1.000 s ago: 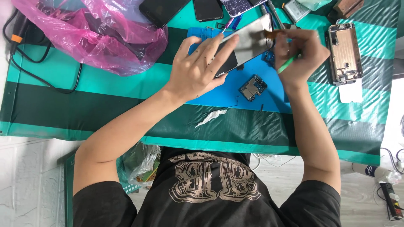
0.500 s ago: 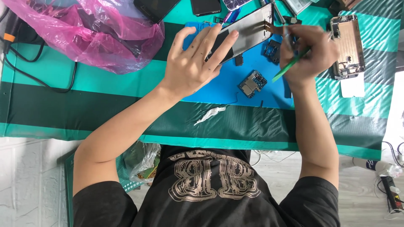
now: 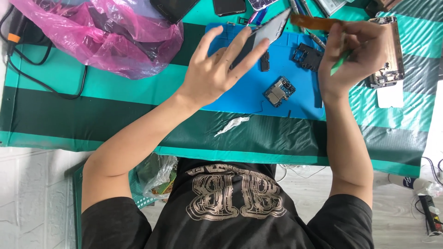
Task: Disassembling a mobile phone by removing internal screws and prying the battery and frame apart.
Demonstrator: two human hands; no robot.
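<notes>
With the circuit board (image 3: 279, 91) already lying out on the blue mat (image 3: 240, 99), the left hand (image 3: 217, 69) is gripping the phone screen (image 3: 267, 32) while the right hand (image 3: 353, 50) is pinching its orange ribbon cable (image 3: 314, 20), still attached.

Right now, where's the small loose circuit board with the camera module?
Head view: the circuit board lies on the blue mat, toward its near right part, between the left hand and right hand, untouched by either.

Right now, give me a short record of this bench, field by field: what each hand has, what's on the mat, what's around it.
left hand: holds grey phone panel tilted above the mat
right hand: grips green tool, pinching orange flex strip
blue mat: circuit board, black bracket
left of mat: pink plastic bag
right of mat: opened phone frame
</notes>
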